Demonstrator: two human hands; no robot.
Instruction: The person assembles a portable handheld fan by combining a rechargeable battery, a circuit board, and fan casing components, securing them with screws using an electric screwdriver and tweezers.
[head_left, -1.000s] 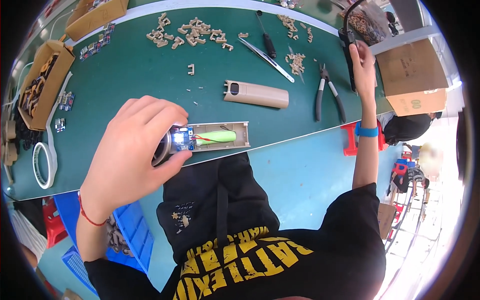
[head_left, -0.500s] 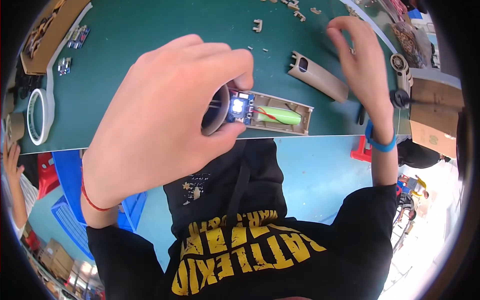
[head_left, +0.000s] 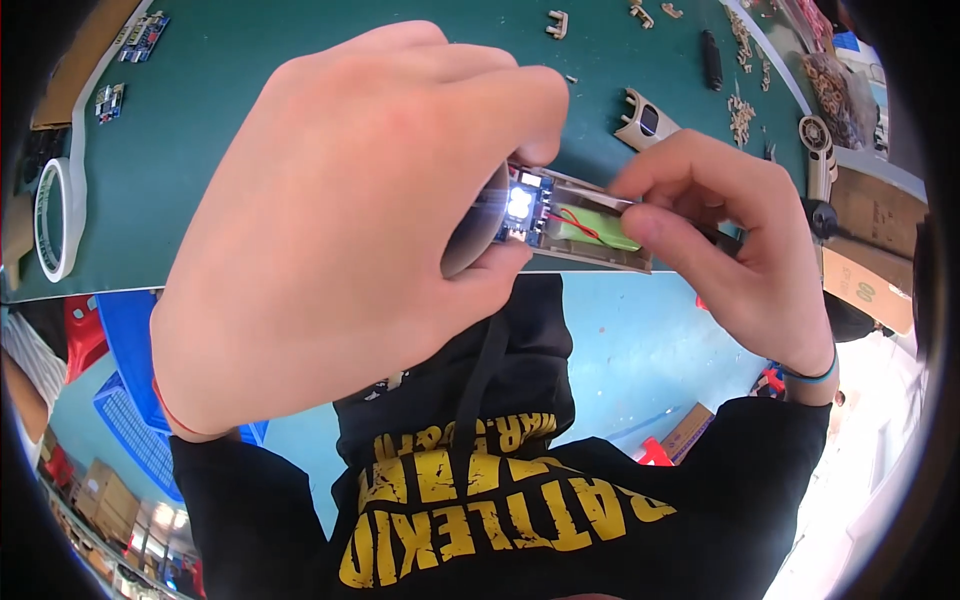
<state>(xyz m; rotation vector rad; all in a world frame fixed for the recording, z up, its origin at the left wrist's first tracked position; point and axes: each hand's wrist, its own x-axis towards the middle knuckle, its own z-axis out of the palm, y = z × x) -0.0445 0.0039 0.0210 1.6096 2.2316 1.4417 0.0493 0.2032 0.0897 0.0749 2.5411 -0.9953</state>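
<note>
- Both hands have come in closer to the camera since 0.5 s ago; right hand, which was out over the table, is now on the device's right end.
- Green table [head_left: 300,60]: fills the upper part of the view, near edge hidden behind the hands.
- Left hand [head_left: 340,230]: biggest thing in view, blocks most of the device's left end. Fingers curled over the top, thumb under, pinching the rounded dark end.
- Right hand [head_left: 740,250]: thumb and forefinger pressed together on the right end of the open beige shell [head_left: 590,255]; fingertip contact partly hidden by the hand itself.
- Shell is held up off the table, between both hands, centre of view.
- Inside it: green battery cell [head_left: 590,225], 1 red wire [head_left: 578,222] across it, small blue circuit board [head_left: 527,210] with a lit white LED. Glare washes out board detail.
- On the table: white tape roll [head_left: 55,215] at left, second beige shell half [head_left: 645,118], small board pieces [head_left: 110,100] top left, too small to make out.
</note>
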